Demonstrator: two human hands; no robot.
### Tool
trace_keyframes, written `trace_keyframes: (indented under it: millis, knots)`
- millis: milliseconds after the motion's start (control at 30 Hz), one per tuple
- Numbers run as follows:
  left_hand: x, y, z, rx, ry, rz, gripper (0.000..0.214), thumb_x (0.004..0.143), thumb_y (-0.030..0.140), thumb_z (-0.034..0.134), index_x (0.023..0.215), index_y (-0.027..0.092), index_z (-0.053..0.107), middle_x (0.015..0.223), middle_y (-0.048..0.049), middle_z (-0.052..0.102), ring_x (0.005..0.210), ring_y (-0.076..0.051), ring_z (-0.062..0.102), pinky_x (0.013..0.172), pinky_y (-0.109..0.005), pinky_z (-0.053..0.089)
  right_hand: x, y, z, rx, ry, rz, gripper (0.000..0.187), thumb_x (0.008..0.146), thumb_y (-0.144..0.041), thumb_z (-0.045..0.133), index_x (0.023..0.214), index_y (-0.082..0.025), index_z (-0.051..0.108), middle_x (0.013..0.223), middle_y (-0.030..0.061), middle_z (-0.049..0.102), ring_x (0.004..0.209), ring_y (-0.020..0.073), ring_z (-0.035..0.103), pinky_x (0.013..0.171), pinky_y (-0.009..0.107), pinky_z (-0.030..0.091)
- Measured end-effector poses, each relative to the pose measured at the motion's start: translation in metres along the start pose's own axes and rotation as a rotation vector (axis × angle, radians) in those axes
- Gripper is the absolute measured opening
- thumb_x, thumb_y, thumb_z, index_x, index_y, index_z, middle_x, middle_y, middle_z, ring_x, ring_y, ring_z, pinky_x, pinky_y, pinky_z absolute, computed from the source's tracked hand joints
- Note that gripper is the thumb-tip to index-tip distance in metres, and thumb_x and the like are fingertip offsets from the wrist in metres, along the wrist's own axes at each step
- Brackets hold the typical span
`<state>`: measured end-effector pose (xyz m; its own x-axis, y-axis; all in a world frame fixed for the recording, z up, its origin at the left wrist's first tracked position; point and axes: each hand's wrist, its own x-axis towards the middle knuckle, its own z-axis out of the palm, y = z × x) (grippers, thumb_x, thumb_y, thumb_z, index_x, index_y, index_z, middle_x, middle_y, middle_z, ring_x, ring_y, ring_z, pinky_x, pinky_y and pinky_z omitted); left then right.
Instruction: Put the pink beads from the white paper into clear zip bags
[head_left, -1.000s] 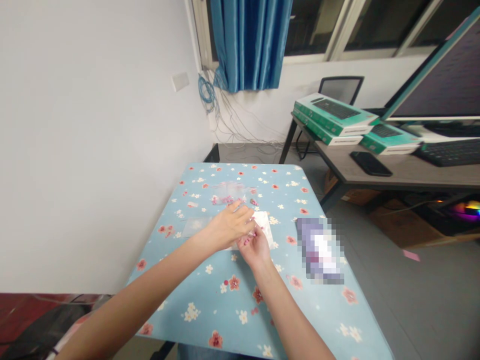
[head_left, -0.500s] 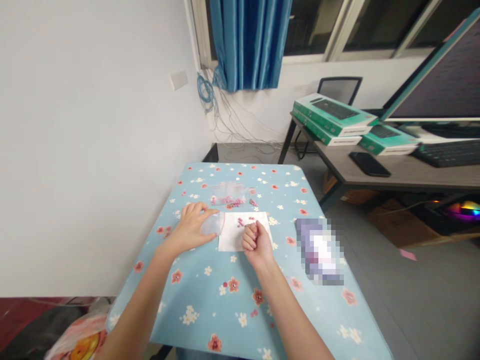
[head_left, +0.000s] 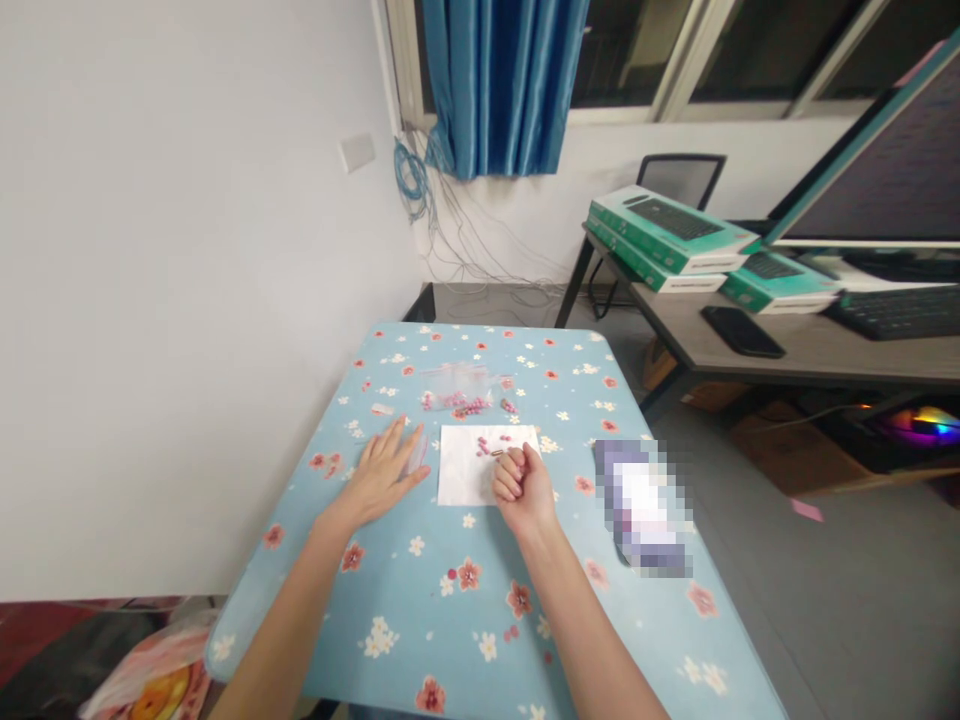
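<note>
My left hand (head_left: 386, 472) lies with fingers spread on the tablecloth, partly over a small clear zip bag (head_left: 417, 455) with a pinkish edge. My right hand (head_left: 519, 485) is curled closed above the right part of a white paper sheet (head_left: 459, 470); whatever it holds is hidden by the fingers. A small brownish-gold piece (head_left: 496, 453) shows just beside its fingertips. Several small pink beads (head_left: 482, 444) are on the sheet near that hand. Beyond the paper is a clear bag (head_left: 459, 385) with more pink beads in it, and a small pink-and-dark cluster (head_left: 509, 406) sits to its right.
A pixelated purple-and-white packet (head_left: 641, 505) lies on the right of the flowered table (head_left: 420, 620). To the right, a desk (head_left: 690, 335) bears green keyboard boxes (head_left: 667, 235), a phone (head_left: 742, 330) and a monitor (head_left: 877, 170). A white wall borders the left side.
My left hand has gone from gripping the small clear bag at the paper's edge to lying spread over it, slightly left. My right hand stays closed, shifted slightly right.
</note>
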<state>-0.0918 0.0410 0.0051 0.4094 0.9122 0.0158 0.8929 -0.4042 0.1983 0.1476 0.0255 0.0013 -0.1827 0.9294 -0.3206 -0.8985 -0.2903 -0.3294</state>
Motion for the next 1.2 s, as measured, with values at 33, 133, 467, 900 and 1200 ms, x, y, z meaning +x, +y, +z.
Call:
trace_keyframes:
  millis: [33, 133, 467, 900, 1200]
  knots:
    - [0.0, 0.003, 0.004, 0.012, 0.004, -0.003, 0.063, 0.092, 0.054, 0.028, 0.147, 0.027, 0.014, 0.155, -0.0123, 0.013, 0.141, -0.027, 0.016, 0.11, -0.049, 0.021, 0.0, -0.001, 0.0, 0.002, 0.009, -0.002, 0.037, 0.086, -0.033, 0.046, 0.056, -0.021, 0.029, 0.042, -0.0115, 0.024, 0.031, 0.0037, 0.012, 0.029, 0.015, 0.012]
    - [-0.001, 0.01, 0.013, 0.062, 0.013, -0.019, 0.061, 0.092, 0.054, 0.027, 0.146, 0.025, 0.02, 0.154, -0.0138, 0.016, 0.141, -0.027, 0.017, 0.111, -0.05, 0.019, -0.002, -0.002, 0.003, 0.003, 0.037, -0.015, 0.037, 0.087, -0.032, 0.044, 0.055, -0.02, 0.029, 0.042, -0.0111, 0.025, 0.031, 0.0037, 0.013, 0.03, 0.015, 0.013]
    - [0.0, 0.016, 0.024, 0.137, 0.11, -0.053, 0.055, 0.093, 0.049, 0.03, 0.143, 0.026, 0.031, 0.151, -0.0125, 0.025, 0.139, -0.027, 0.025, 0.11, -0.05, 0.024, 0.001, -0.013, 0.004, -0.456, 0.207, -0.27, 0.046, 0.081, -0.049, 0.056, 0.053, -0.02, 0.033, 0.041, -0.0119, 0.021, 0.032, 0.0026, 0.012, 0.031, 0.016, 0.008]
    - [-0.01, -0.006, -0.009, 0.055, 0.174, -0.069, 0.083, 0.077, 0.068, 0.047, 0.144, 0.025, 0.025, 0.148, -0.0116, 0.033, 0.136, -0.03, 0.029, 0.111, -0.054, 0.014, 0.004, -0.015, 0.003, -0.444, 0.189, -0.288, 0.045, 0.08, -0.046, 0.057, 0.052, -0.02, 0.033, 0.04, -0.0119, 0.021, 0.032, 0.0023, 0.012, 0.032, 0.017, 0.006]
    - [0.006, -0.036, -0.02, -0.032, 0.009, 0.074, 0.091, 0.062, 0.068, 0.063, 0.139, 0.028, 0.035, 0.138, -0.0086, 0.047, 0.127, -0.031, 0.04, 0.108, -0.048, 0.021, 0.003, -0.01, 0.007, -0.45, 0.173, -0.276, 0.045, 0.079, -0.048, 0.057, 0.052, -0.02, 0.032, 0.042, -0.0118, 0.02, 0.033, 0.0025, 0.011, 0.034, 0.018, 0.005]
